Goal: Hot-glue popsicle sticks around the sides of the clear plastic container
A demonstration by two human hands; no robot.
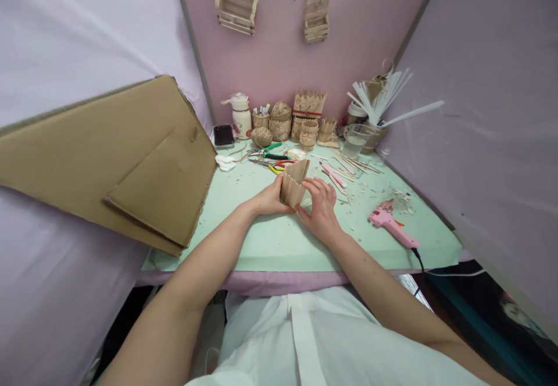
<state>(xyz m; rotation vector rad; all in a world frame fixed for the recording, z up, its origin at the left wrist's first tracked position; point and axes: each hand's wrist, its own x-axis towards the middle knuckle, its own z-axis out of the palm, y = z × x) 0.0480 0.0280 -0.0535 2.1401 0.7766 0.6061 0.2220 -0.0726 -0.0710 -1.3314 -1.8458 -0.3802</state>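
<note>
A small holder made of wooden craft sticks [293, 191] stands tilted in front of me, with a taller back and a scalloped lower front. My left hand [271, 197] is closed round its left side, the thumb near the rim and the fingers partly hidden beneath. On the opposite side, my right hand [320, 203] grips the holder's right edge between bent fingers and the thumb near its base. Just behind it lie pliers with yellow and red handles [276, 168] and green-handled cutters [274, 154]. A pink craft knife [333, 175] rests beyond my right hand.
A pink glue gun [394, 227] with a black cord lies at right. Loose sticks [355, 162] and scraps litter the back right. White glue sticks [377, 98], a plastic cup [354, 139], a twine ball [261, 136] and a bottle [241, 117] line the back; cardboard [143, 159] leans left.
</note>
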